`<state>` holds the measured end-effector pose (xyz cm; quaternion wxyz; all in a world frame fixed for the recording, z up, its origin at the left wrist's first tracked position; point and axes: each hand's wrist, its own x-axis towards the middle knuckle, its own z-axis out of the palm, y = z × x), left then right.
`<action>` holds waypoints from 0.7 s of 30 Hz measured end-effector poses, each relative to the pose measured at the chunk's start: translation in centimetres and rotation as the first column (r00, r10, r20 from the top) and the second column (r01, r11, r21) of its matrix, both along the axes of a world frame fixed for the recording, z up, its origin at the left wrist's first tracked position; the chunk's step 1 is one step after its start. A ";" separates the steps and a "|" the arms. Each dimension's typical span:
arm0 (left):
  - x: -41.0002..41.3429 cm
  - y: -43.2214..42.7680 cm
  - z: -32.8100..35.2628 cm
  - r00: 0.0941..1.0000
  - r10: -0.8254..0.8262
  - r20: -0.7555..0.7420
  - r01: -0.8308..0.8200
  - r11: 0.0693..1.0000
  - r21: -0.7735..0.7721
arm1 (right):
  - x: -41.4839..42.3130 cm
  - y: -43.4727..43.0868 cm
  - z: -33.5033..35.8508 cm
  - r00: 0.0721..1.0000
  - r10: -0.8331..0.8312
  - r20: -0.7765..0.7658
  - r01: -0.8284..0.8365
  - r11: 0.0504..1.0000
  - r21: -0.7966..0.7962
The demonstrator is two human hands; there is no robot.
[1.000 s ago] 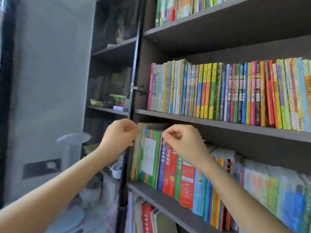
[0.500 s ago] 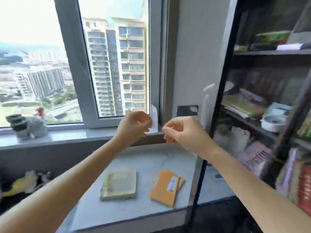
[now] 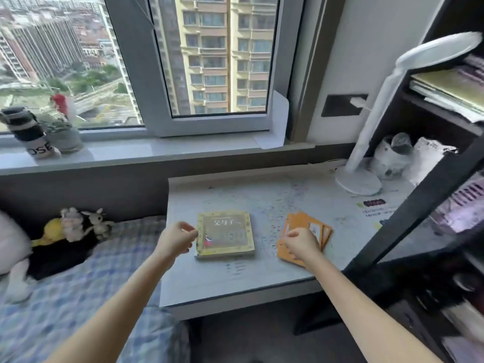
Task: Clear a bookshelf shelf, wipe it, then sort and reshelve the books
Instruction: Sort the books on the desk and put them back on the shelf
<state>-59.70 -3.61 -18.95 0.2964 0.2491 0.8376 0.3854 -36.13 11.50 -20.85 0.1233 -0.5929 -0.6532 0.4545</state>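
A yellow book point(image 3: 225, 234) lies flat on the pale desk point(image 3: 262, 279). To its right is a small stack of orange books point(image 3: 301, 220). My left hand point(image 3: 176, 241) hovers at the yellow book's left edge with its fingers curled in and nothing visible in them. My right hand point(image 3: 301, 244) is a loose fist over the orange stack, hiding part of it; I cannot tell whether it touches the stack. The dark bookshelf point(image 3: 419, 205) stands at the right edge, with only cluttered side shelves showing.
A white desk lamp point(image 3: 366, 142) stands at the desk's back right corner. A bed with a checked cover point(image 3: 78, 297) and plush toys point(image 3: 73, 226) lies to the left. On the windowsill stand a bottle point(image 3: 28, 132) and a potted plant point(image 3: 64, 137).
The view swung from the shelf of colourful books left and down to the desk. Both hands came away from the books' top edges and dropped over the desk, still curled.
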 end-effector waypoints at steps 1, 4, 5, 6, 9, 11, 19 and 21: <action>-0.4 0.4 -1.6 1.000 0.012 0.019 -0.012 0.999 -0.033 | 0.2 0.5 -1.8 0.998 -0.034 0.053 0.035 0.999 -0.022; -1.4 2.2 -5.6 0.998 0.031 0.053 -0.025 0.992 -0.124 | 0.4 2.4 -6.1 0.982 -0.132 0.132 0.141 0.988 -0.066; -1.7 3.0 -6.8 0.998 0.038 0.052 -0.029 0.988 -0.152 | 0.5 3.3 -7.3 0.972 -0.172 0.160 0.185 0.980 -0.072; -2.0 3.9 -7.9 0.998 0.041 0.041 -0.033 0.983 -0.182 | 0.6 4.5 -8.6 0.954 -0.218 0.207 0.238 0.968 -0.074; -3.1 6.4 -10.8 0.999 0.046 -0.021 -0.050 0.958 -0.284 | 0.9 7.7 -11.0 0.879 -0.373 0.298 0.404 0.913 -0.047; -3.7 8.0 -11.9 0.997 0.062 -0.034 -0.070 0.939 -0.336 | 0.9 9.6 -12.2 0.821 -0.441 0.363 0.487 0.872 -0.041; -6.1 12.2 -15.8 0.987 0.163 -0.008 -0.146 0.865 -0.480 | 0.7 14.0 -16.1 0.690 -0.645 0.330 0.712 0.685 -0.151; -6.7 12.9 -16.0 0.977 0.207 0.048 -0.160 0.866 -0.473 | 0.7 14.5 -16.8 0.674 -0.698 0.243 0.739 0.642 -0.206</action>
